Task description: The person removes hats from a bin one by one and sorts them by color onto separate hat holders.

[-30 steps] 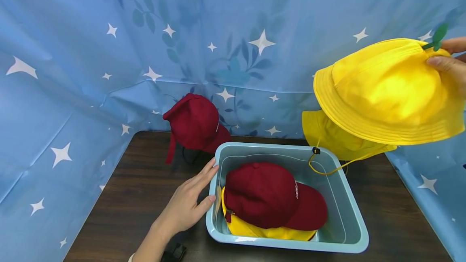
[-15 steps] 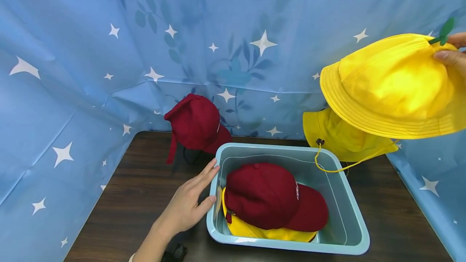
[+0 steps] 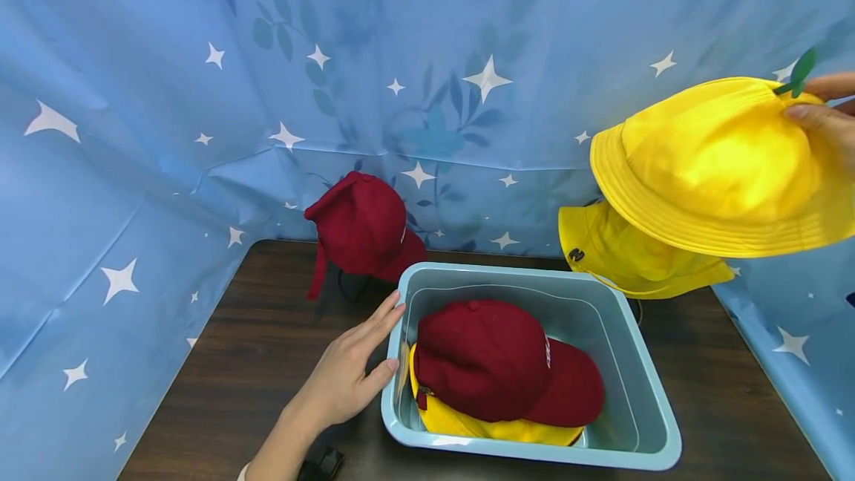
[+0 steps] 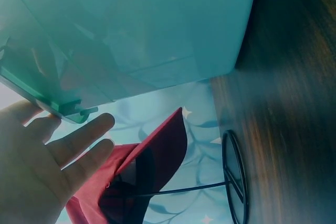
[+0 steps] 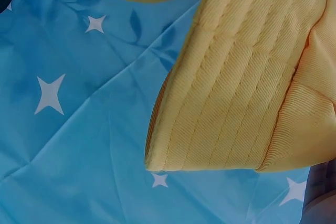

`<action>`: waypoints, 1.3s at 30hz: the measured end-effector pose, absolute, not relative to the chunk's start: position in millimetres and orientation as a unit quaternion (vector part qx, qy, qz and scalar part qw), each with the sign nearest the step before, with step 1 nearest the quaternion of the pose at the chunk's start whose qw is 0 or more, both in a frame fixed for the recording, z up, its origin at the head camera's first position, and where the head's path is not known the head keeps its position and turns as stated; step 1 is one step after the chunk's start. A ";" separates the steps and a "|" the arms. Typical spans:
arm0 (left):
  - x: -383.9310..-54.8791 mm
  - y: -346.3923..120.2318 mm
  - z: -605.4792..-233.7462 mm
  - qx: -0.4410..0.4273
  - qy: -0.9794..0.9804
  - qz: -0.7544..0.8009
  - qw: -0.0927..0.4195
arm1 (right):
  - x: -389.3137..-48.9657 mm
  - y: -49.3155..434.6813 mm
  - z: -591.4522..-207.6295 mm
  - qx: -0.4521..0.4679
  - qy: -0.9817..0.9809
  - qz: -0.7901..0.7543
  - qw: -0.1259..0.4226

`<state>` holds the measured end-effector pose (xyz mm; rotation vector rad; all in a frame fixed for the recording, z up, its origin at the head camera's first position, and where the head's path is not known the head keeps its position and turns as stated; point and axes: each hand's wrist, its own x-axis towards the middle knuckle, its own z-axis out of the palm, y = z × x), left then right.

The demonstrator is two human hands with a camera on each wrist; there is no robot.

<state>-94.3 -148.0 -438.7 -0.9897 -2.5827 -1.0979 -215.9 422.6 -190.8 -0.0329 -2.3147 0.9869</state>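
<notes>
At the upper right of the head view my right hand [image 3: 831, 113] pinches the crown of a yellow bucket hat [image 3: 721, 162], beside its green leaf-shaped tip. The hat hangs in the air, partly in front of a second yellow hat [image 3: 604, 251] at the back right. Its brim [image 5: 236, 93] fills much of the right wrist view. My left hand [image 3: 347, 370] touches the left rim of a light blue bin [image 3: 641, 362] with its fingers extended. Inside the bin a dark red cap [image 3: 481, 362] lies on something yellow [image 3: 494, 429], mostly covered by it.
Another dark red cap [image 3: 361, 225] sits at the back left on a thin black wire stand [image 4: 233, 182]. Everything stands on a dark wooden table [image 3: 234, 362]. A blue star-patterned cloth [image 3: 427, 58] hangs behind and at the sides.
My right hand has shifted slightly with the yellow hat, up and right, then a little down. The hat's cord has swung away from the bin's opening. My left hand keeps its place on the rim.
</notes>
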 end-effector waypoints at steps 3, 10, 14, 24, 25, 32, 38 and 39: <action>-94.4 -147.3 -438.3 -0.329 -0.866 -0.369 0.079 | -210.8 414.3 -191.9 -0.031 -0.878 0.362 0.310; -94.2 -146.2 -436.2 -0.323 -0.865 -0.378 0.070 | -206.9 409.8 -199.3 -0.045 -0.886 0.338 0.315; -94.4 -146.1 -436.6 -0.318 -0.864 -0.384 0.064 | -208.0 410.2 -203.4 -0.043 -0.895 0.311 0.317; -94.8 -145.7 -437.7 -0.315 -0.865 -0.385 0.062 | -208.9 405.0 -211.1 -0.037 -0.907 0.276 0.316; -95.0 -145.7 -437.7 -0.314 -0.865 -0.385 0.062 | -209.1 404.4 -211.5 -0.040 -0.908 0.277 0.312; -95.9 -145.2 -437.5 -0.315 -0.866 -0.384 0.062 | -209.5 400.9 -218.2 -0.025 -0.915 0.281 0.290; -94.8 -144.7 -437.9 -0.312 -0.866 -0.386 0.059 | -212.1 401.6 -226.3 -0.019 -0.918 0.289 0.270; -94.6 -144.6 -438.1 -0.311 -0.866 -0.386 0.060 | -212.5 401.7 -227.4 -0.020 -0.920 0.287 0.266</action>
